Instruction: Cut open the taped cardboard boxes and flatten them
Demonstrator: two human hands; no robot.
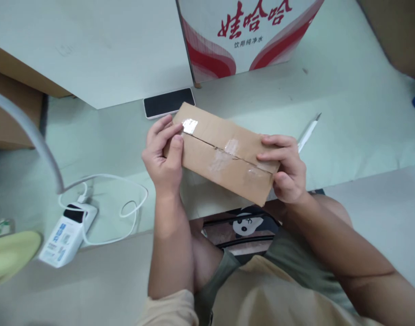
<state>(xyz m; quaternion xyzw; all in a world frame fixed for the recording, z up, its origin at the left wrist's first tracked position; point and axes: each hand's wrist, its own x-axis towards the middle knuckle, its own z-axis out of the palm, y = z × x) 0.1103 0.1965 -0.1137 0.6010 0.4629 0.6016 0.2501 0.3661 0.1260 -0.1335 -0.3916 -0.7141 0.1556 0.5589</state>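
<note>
A small brown cardboard box [224,151] is held between both hands above the pale floor. Its top flaps meet in a seam with patches of clear tape on it. My left hand [161,154] grips the box's left end, thumb along the side and fingers on top by a shiny piece of tape. My right hand [285,165] clasps the right end, fingers laid over the top edge.
A phone [168,103] lies face up just behind the box. A white utility knife [308,131] lies to the right. A large red-and-white carton [248,36] stands behind. A white power bank [66,235] with its cable lies at left. My knees are below.
</note>
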